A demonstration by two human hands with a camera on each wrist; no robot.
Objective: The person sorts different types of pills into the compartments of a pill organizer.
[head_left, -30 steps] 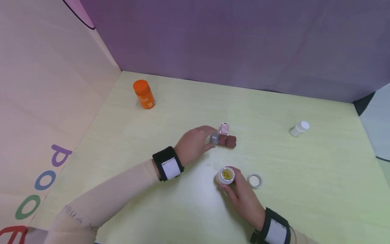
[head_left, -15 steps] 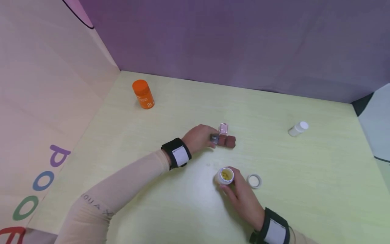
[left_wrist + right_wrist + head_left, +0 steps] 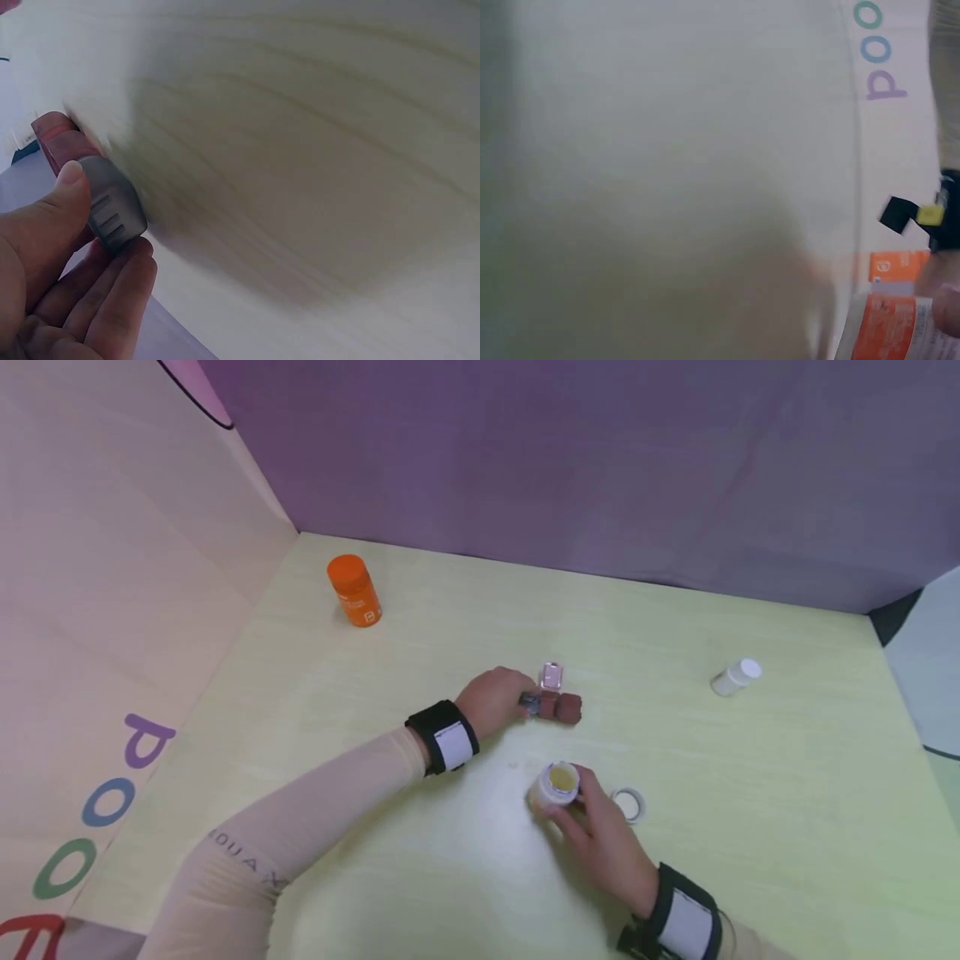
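Open bottle (image 3: 553, 788), slightly shifted, in the right hand (image 3: 607, 850)

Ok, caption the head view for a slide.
Left hand pinching a grey block, right hand holding an open white bottle.

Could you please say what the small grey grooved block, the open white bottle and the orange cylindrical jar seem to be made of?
The small grey grooved block: satin, probably plastic, though rubber is possible; its grooves look moulded.
The open white bottle: smooth, likely plastic, by its even pale wall.
The orange cylindrical jar: semi-matte, perhaps plastic, from its uniform colour.
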